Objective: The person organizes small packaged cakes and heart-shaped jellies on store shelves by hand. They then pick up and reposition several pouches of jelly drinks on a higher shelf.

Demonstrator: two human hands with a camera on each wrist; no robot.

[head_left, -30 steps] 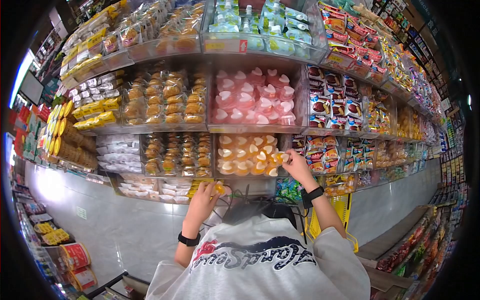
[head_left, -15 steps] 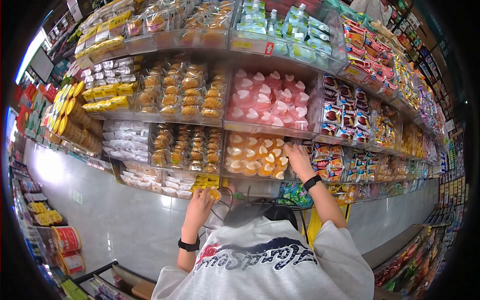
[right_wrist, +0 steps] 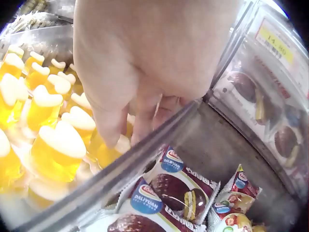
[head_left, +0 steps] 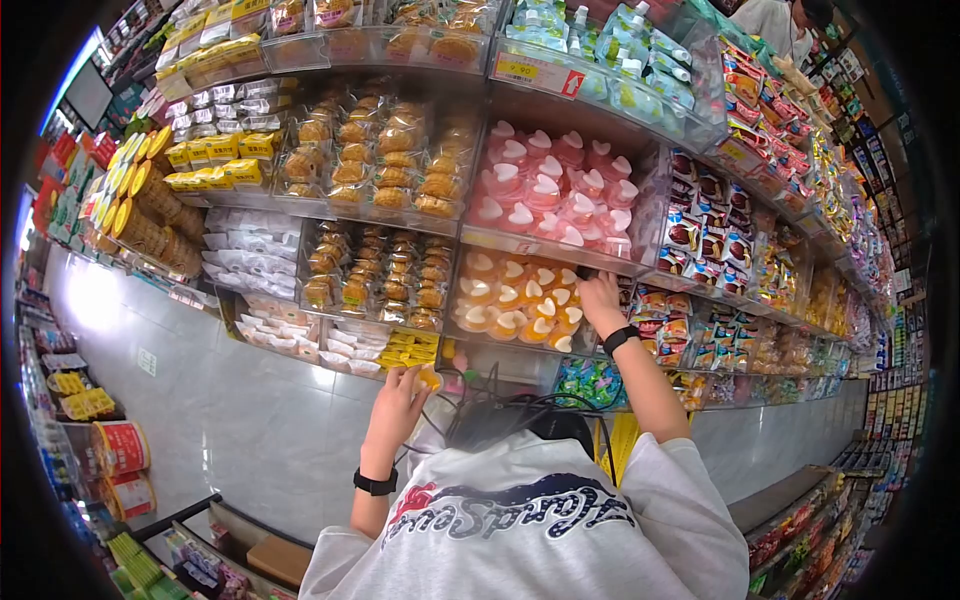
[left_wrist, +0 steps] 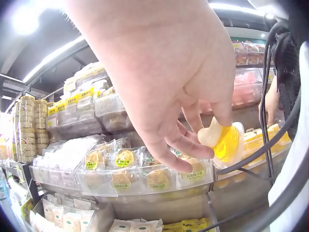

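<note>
My left hand [head_left: 397, 400], low in front of the shelves, pinches an orange jelly cup [left_wrist: 226, 142] with a pale heart-shaped top. The thumb and fingers are around the cup's side in the left wrist view. My right hand [head_left: 602, 300] reaches down into the right end of a clear bin [head_left: 470, 338] of similar orange jelly cups [head_left: 515, 300]. In the right wrist view, its fingertips [right_wrist: 112, 137] are among the cups beside the clear divider [right_wrist: 120, 169]. The hand hides part of the cups there, and I cannot tell whether it grips one.
Pink heart-topped cups [head_left: 555, 190] fill the bin above. Packaged cookies [head_left: 375, 275] lie to the left. Wrapped chocolate pies [right_wrist: 178, 188] stand past the divider on the right. Dark cables [head_left: 480, 385] hang before the chest, with a yellow basket [head_left: 622, 440] below.
My right hand, which held a jelly cup over the bin's front right, has moved back into its right end. The left hand keeps its cup. The view has shifted left.
</note>
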